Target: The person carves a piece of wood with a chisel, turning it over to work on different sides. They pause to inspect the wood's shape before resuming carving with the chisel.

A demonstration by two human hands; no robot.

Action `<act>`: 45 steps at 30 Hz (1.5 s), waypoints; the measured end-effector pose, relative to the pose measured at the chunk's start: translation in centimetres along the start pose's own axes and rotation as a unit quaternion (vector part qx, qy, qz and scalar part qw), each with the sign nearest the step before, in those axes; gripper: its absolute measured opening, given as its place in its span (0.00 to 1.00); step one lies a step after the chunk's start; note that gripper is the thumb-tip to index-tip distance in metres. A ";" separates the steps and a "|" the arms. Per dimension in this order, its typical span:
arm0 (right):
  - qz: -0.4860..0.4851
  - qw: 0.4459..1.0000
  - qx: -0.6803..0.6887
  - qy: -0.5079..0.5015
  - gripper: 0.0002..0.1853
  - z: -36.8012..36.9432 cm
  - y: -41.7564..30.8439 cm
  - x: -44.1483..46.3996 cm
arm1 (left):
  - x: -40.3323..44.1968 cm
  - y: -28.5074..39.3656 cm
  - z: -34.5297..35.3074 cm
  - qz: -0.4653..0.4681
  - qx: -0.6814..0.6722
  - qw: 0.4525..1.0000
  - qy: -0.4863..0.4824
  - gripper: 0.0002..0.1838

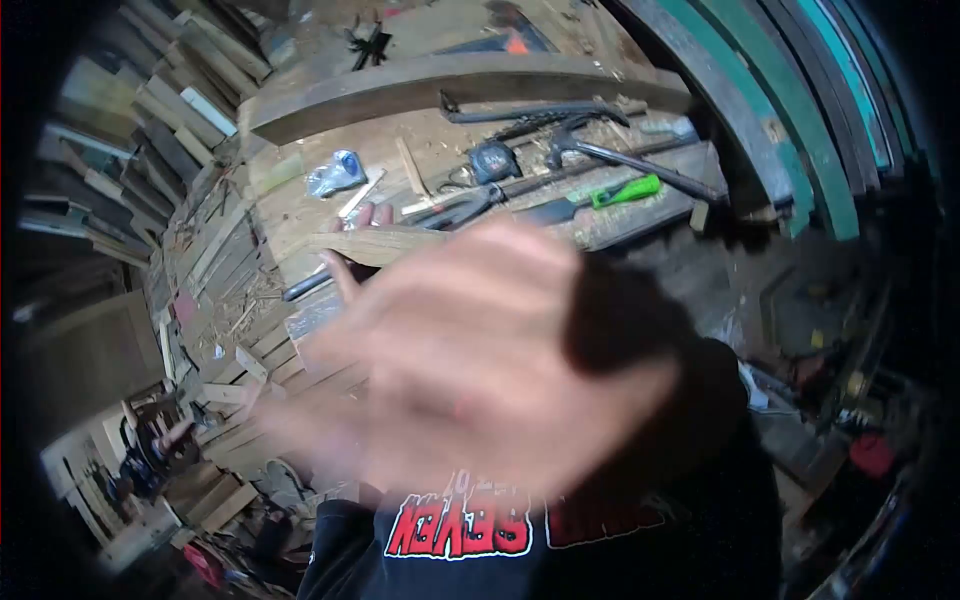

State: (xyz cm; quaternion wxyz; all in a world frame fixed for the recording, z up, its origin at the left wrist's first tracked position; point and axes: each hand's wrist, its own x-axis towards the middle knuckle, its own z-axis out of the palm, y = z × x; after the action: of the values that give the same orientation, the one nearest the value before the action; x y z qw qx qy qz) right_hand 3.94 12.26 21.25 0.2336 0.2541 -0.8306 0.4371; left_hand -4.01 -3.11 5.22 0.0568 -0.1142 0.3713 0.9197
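Note:
My right hand is close to the camera and smeared by motion, in front of my chest. Whether its fingers hold anything does not show. Behind it, a few fingertips of my left hand wrap round a pale piece of wood above the bench. The rest of that hand and the wood's right end are hidden by the blurred hand. Just beyond lie pliers and a chisel with a bright green handle.
On the workbench are a hammer, a tape measure, a small plastic bag and wood shavings. A long curved-looking beam spans the back. Green-painted boards stand at right; stacked timber fills the left.

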 end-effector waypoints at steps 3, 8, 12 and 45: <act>0.000 0.984 0.126 -0.124 0.26 3.1 -4.3 0.8 | 1.8 -0.5 -2.9 0.000 0.132 0.991 0.002 0.39; 0.046 0.957 0.238 -0.161 0.26 4.3 -5.6 0.6 | 1.7 0.2 -2.6 0.030 0.039 0.998 0.027 0.32; 0.062 0.940 0.285 -0.179 0.25 4.1 -6.5 -0.1 | 2.1 0.4 -4.1 0.027 -0.036 0.999 0.024 0.28; 0.130 0.885 0.376 -0.242 0.24 3.1 -6.2 0.8 | 3.3 2.0 -2.2 -0.093 0.118 0.989 -0.011 0.21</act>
State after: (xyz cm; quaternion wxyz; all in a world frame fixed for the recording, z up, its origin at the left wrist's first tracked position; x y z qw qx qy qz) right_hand 6.70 6.45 23.94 -0.1471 0.3103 -0.6605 0.6677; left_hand -7.25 -6.02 4.18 0.1595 -0.1304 0.4640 0.8615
